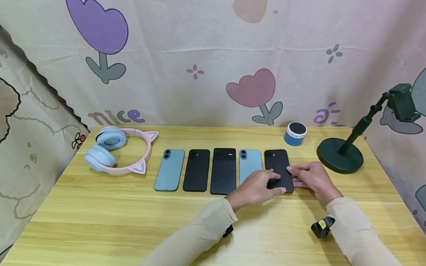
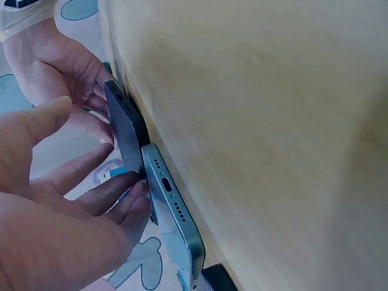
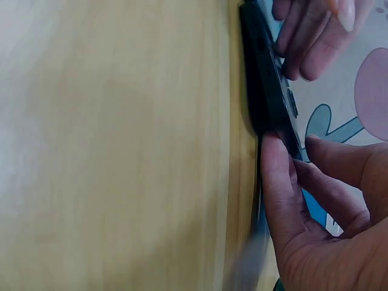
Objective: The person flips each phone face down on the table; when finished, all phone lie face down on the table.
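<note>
On the wooden table, phones lie face down in a row. At its right end is a black phone (image 1: 275,158), its right edge pinched between the thumb and fingers of my right hand (image 1: 315,179). In the right wrist view, that edge of the black phone (image 3: 273,91) stands slightly off the tabletop. My left hand (image 1: 255,188) reaches over the phone's lower left part with relaxed, spread fingers. Beside it lies a light blue phone (image 1: 249,161), partly hidden by the left hand. Further left are two more black phones (image 1: 225,171) and another light blue phone (image 1: 169,172).
Pink and blue cat-ear headphones (image 1: 99,156) lie left of the row. Behind the row's right end stands a small blue and white round speaker (image 1: 294,139). A dark green desk lamp (image 1: 339,158) stands at the back right, in front of a patterned curtain (image 1: 192,38).
</note>
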Demonstrator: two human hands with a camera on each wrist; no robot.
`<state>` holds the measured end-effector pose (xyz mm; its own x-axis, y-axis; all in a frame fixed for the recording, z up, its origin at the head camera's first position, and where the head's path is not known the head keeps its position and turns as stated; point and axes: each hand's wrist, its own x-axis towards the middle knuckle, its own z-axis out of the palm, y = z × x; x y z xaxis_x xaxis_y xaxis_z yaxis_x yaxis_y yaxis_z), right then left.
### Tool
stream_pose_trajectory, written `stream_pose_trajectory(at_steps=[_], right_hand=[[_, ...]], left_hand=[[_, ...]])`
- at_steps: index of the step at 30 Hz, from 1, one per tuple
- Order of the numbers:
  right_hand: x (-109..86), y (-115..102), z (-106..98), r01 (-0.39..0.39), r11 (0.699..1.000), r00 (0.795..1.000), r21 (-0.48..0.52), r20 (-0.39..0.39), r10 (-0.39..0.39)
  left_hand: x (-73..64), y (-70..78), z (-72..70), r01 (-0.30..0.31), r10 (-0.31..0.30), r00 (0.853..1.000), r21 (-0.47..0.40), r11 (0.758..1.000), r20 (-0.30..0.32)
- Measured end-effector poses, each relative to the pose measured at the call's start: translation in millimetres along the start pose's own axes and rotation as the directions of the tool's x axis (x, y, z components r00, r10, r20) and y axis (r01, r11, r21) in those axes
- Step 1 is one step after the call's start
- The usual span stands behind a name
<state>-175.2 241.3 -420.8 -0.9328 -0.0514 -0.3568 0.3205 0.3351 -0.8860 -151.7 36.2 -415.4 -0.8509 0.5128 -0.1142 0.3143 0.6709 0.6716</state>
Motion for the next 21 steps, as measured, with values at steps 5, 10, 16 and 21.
stream_pose_trajectory(at_steps=[5, 10, 16, 21], right_hand=[[-0.6, -4.7, -0.6, 0.035, 0.996, 0.999, -0.081, -0.014, -0.037], [-3.5, -8.2, -3.5, 0.042, 0.99, 0.999, -0.136, -0.026, -0.045], [-12.5, -8.4, -2.6, 0.081, 0.979, 0.996, -0.187, -0.028, -0.087], [-25.3, -10.0, -1.8, 0.112, 0.942, 0.992, -0.316, -0.021, -0.124]], left_hand=[[-6.3, -4.8, -6.9, -0.028, 0.028, 1.0, 0.008, 1.0, -0.003], [-21.2, -9.0, -20.5, -0.057, 0.057, 0.998, 0.015, 0.998, -0.014], [-47.7, -15.2, -43.5, -0.064, 0.067, 0.997, 0.082, 0.995, -0.031], [-76.3, -24.0, -64.3, -0.035, 0.039, 0.999, 0.151, 0.988, -0.025]])
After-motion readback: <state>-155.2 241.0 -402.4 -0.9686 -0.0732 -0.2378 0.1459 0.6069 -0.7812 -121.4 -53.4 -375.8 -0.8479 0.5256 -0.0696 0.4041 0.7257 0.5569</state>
